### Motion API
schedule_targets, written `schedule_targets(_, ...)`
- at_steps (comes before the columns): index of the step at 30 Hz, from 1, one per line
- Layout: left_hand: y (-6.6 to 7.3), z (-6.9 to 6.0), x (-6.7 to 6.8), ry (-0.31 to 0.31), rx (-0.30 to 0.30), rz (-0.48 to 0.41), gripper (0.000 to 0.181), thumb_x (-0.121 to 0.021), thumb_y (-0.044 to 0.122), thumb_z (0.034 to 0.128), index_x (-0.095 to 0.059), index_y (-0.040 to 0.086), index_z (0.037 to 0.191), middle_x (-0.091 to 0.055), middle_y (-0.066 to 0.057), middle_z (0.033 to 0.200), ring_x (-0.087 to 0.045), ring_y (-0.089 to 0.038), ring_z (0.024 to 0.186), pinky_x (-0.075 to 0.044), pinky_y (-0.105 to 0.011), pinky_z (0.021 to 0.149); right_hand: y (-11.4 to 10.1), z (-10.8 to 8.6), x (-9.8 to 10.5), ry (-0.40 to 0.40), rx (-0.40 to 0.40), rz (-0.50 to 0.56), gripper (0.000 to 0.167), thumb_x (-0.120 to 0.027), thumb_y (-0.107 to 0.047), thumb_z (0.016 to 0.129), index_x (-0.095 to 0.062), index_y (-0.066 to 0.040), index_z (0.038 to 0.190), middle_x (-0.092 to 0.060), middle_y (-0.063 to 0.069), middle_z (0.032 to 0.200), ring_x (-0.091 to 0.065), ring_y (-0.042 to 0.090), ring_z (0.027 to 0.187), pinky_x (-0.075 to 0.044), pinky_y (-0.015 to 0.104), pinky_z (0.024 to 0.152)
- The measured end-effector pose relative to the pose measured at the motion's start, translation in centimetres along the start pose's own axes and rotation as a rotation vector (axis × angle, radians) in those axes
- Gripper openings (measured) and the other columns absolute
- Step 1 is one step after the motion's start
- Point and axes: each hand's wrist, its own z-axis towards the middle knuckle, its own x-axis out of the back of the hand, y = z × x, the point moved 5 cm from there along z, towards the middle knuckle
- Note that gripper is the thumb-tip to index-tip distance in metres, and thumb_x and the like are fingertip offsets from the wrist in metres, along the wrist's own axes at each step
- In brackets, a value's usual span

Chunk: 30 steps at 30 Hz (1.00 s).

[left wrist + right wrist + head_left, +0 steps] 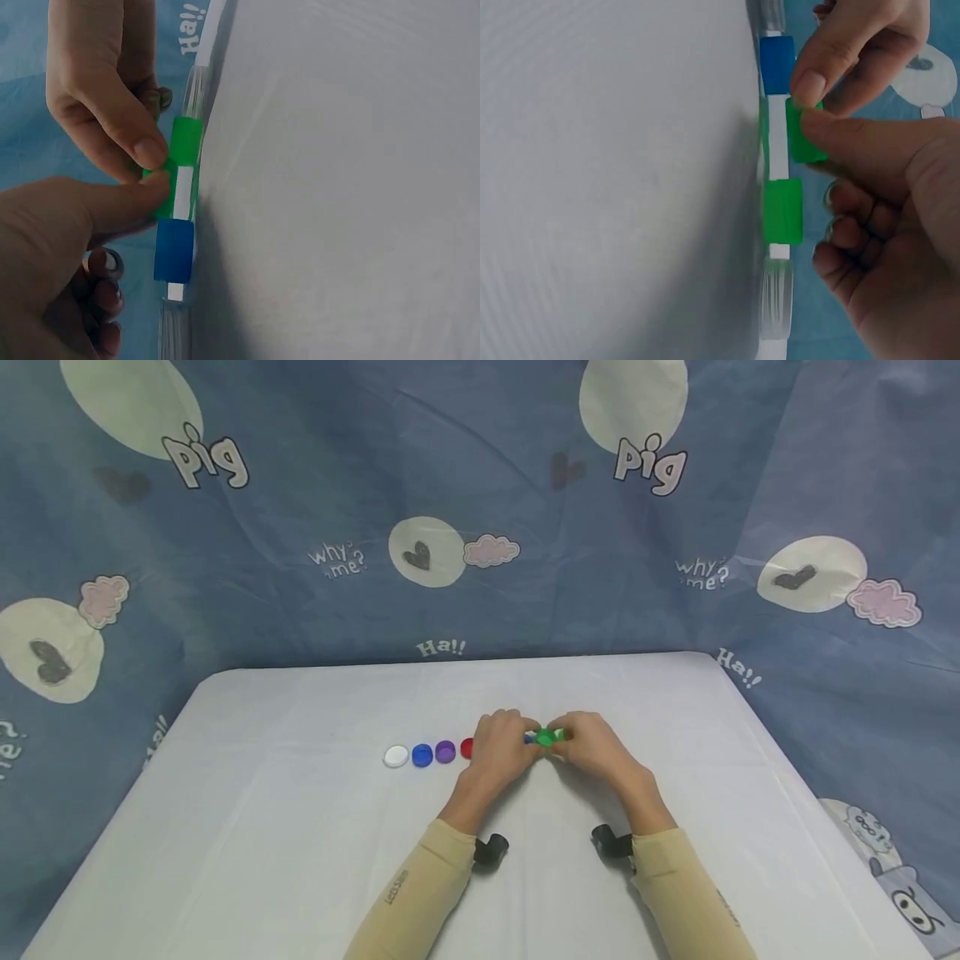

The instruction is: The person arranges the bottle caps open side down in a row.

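Both hands pinch one small green cap (545, 737) from opposite sides, the left hand (501, 747) and the right hand (597, 747) nearly meeting. In the left wrist view, the left thumb and the right thumb touch or almost touch on the held green cap (161, 201). Close by stand a second green cap (187, 139) and a blue cap (173, 250), one on each side of it. The right wrist view has the held green cap (808, 144) nearer the fingers than the other green cap (783, 211) and the blue cap (778, 65).
To the left on the white table (300, 843) lie a white disc (396, 756), a blue cap (422, 755), a purple cap (446, 752) and a red cap (467, 747) partly behind the left hand. A clear ridged piece (777, 300) stands past the second green cap.
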Motion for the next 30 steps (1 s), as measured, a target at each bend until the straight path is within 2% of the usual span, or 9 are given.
schedule_targets(4, 0.0, -0.1, 0.6, 0.010, -0.004, -0.032, 0.028, -0.078, 0.039, 0.0837, -0.078, 0.025, 0.108, -0.068, 0.001, 0.087, -0.055, -0.016, 0.079, -0.040, -0.031, 0.072, 0.3, 0.0, 0.2, 0.009, 0.018, 0.073, 0.028, -0.075, -0.015, 0.083, -0.075, -0.009, 0.111, -0.060, 0.004, 0.075, -0.049, 0.015, 0.066, -0.042, 0.029, 0.058)
schedule_targets(7, 0.0, -0.1, 0.9, 0.018, -0.010, -0.044, 0.031, -0.079, 0.039, 0.0827, -0.078, 0.025, 0.110, -0.069, 0.001, 0.088, -0.056, -0.017, 0.079, -0.040, -0.031, 0.073, 0.3, 0.0, 0.2, 0.015, 0.018, 0.107, 0.028, -0.074, -0.015, 0.084, -0.074, -0.009, 0.111, -0.059, 0.004, 0.074, -0.048, 0.016, 0.065, -0.043, 0.029, 0.057)
schedule_targets(11, 0.0, -0.2, 1.1, 0.030, -0.031, -0.030, 0.033, -0.080, 0.039, 0.0816, -0.077, 0.025, 0.112, -0.069, 0.002, 0.089, -0.055, -0.016, 0.077, -0.040, -0.031, 0.071, 0.5, 0.0, 0.3, 0.019, -0.004, 0.124, 0.027, -0.073, -0.018, 0.085, -0.073, -0.009, 0.111, -0.062, 0.005, 0.080, -0.050, 0.017, 0.069, -0.044, 0.030, 0.060)
schedule_targets(17, 0.1, -0.2, 1.5, 0.083, -0.061, 0.003, 0.030, -0.081, 0.035, 0.0807, -0.078, 0.026, 0.109, -0.069, 0.002, 0.086, -0.054, -0.015, 0.073, -0.040, -0.030, 0.067, 0.7, -0.1, 0.4, 0.008, -0.044, 0.137, 0.028, -0.069, -0.036, 0.089, -0.075, -0.012, 0.103, -0.067, 0.005, 0.088, -0.056, 0.019, 0.078, -0.046, 0.031, 0.066)
schedule_targets(20, 0.0, -0.2, 1.6, 0.094, -0.068, 0.023, 0.026, -0.081, 0.033, 0.0817, -0.079, 0.027, 0.107, -0.069, 0.002, 0.085, -0.054, -0.014, 0.072, -0.040, -0.029, 0.067, 0.6, -0.2, 0.5, 0.002, -0.068, 0.156, 0.030, -0.067, -0.042, 0.090, -0.076, -0.015, 0.099, -0.071, 0.004, 0.095, -0.061, 0.020, 0.087, -0.049, 0.033, 0.073)
schedule_targets(26, -0.1, -0.3, 1.7, 0.113, -0.071, 0.032, 0.023, -0.080, 0.031, 0.0831, -0.079, 0.028, 0.105, -0.069, 0.002, 0.083, -0.055, -0.015, 0.071, -0.041, -0.030, 0.066, 0.4, -0.3, 0.7, 0.038, -0.054, 0.176, 0.032, -0.068, -0.042, 0.091, -0.076, -0.014, 0.103, -0.074, 0.007, 0.111, -0.067, 0.025, 0.102, -0.053, 0.043, 0.086)
schedule_targets(30, -0.3, -0.3, 1.6, 0.123, -0.063, 0.018, 0.023, -0.079, 0.032, 0.0841, -0.079, 0.030, 0.107, -0.069, 0.002, 0.081, -0.055, -0.015, 0.070, -0.042, -0.031, 0.066, 0.3, -0.2, 0.8, 0.076, -0.037, 0.163, 0.030, -0.071, -0.038, 0.089, -0.076, -0.013, 0.105, -0.073, 0.006, 0.106, -0.064, 0.022, 0.094, -0.052, 0.039, 0.079)
